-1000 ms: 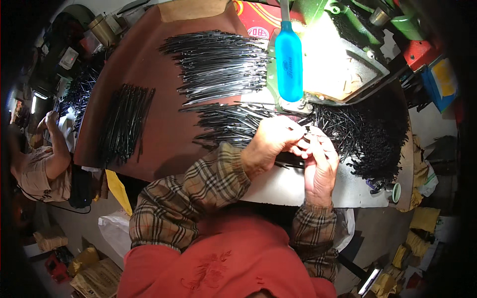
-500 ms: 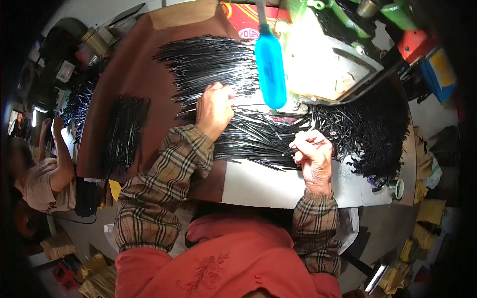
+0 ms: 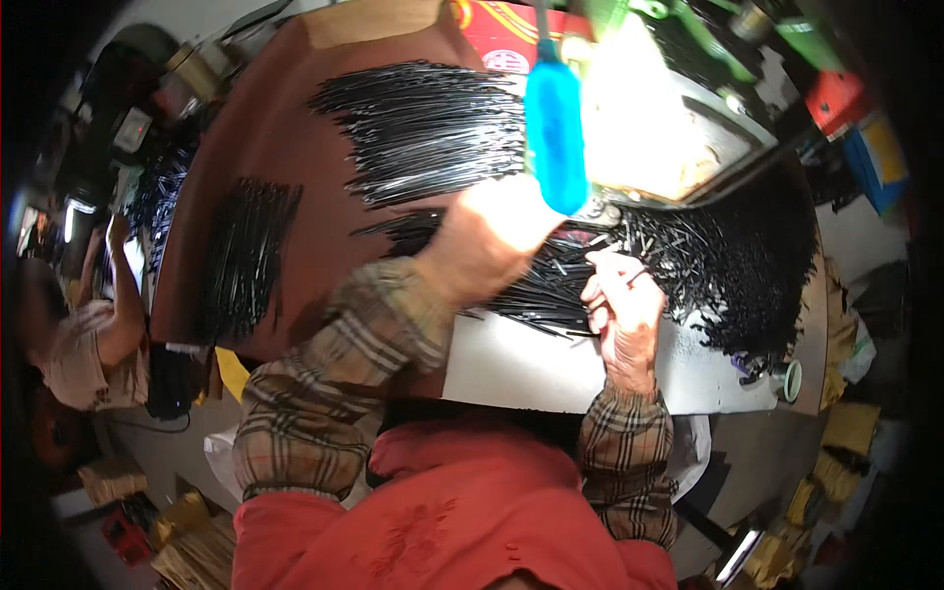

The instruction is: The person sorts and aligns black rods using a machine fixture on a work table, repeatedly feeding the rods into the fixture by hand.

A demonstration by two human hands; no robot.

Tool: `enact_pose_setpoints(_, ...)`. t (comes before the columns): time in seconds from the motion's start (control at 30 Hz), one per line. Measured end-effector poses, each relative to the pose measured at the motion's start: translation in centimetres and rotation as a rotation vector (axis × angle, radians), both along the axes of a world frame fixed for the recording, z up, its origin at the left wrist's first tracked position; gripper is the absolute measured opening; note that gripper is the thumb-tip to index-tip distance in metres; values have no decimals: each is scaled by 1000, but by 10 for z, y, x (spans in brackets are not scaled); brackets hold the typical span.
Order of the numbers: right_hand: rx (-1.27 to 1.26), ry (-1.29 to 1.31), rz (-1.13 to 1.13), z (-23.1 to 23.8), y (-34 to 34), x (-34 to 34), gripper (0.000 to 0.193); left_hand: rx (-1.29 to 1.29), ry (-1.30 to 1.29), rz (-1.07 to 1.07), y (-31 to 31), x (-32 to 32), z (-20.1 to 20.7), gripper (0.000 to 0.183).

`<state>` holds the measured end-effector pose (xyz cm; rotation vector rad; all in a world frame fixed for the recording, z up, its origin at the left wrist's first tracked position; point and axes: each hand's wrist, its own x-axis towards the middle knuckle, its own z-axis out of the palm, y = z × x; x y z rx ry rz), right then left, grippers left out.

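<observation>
My left hand (image 3: 492, 241) reaches over the black pieces to just below a blue handle (image 3: 556, 138). Glare and motion smear its fingertips, so I cannot make out what they hold. Lower right, my right hand (image 3: 629, 320) is closed in a pinch beside loose thin black rods (image 3: 551, 305); whatever lies between its fingertips is too small to name. Beyond my left hand a wide layer of long black rods (image 3: 433, 128) lies side by side. The blue handle hangs in front of a green machine (image 3: 678, 34) under a bright light.
A smaller bundle of black rods (image 3: 251, 251) lies on the brown tabletop (image 3: 320, 216) at left. At right is a heap of short black pieces (image 3: 747, 265), near a pale green ring-shaped thing (image 3: 791, 382). White sheet (image 3: 531, 369) covers the near edge. Another person's arm (image 3: 123, 270) shows far left.
My left hand has moved right from the far rod layer to below the blue handle. My right hand keeps its pinch in nearly the same place. The whole view has shifted slightly.
</observation>
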<state>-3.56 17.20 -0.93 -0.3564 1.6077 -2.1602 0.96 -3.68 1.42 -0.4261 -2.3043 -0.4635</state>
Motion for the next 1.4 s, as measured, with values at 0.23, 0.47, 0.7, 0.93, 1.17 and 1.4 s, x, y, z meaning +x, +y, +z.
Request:
enact_pose_setpoints(0.23,126,159,-210,-1,-5,-1,15,901,-93,-171,48,-23,-49,15)
enact_pose_setpoints(0.47,168,287,-121,-7,-22,-7,12,1428,-564,-209,36,-11,-26,25)
enact_pose_setpoints(0.7,223,322,-159,-12,-20,-11,15,1513,-654,-183,44,-3,-13,17)
enact_pose_setpoints(0.93,156,351,-163,-13,-20,-11,15,1487,-682,-99,44,-3,-14,14)
enact_pose_setpoints(1.17,175,352,-164,-15,-21,-13,14,1404,-691,-52,41,-5,-22,8)
enact_pose_setpoints(1.4,194,338,-146,-9,-21,-9,20,1396,-686,-35,43,-4,-21,19)
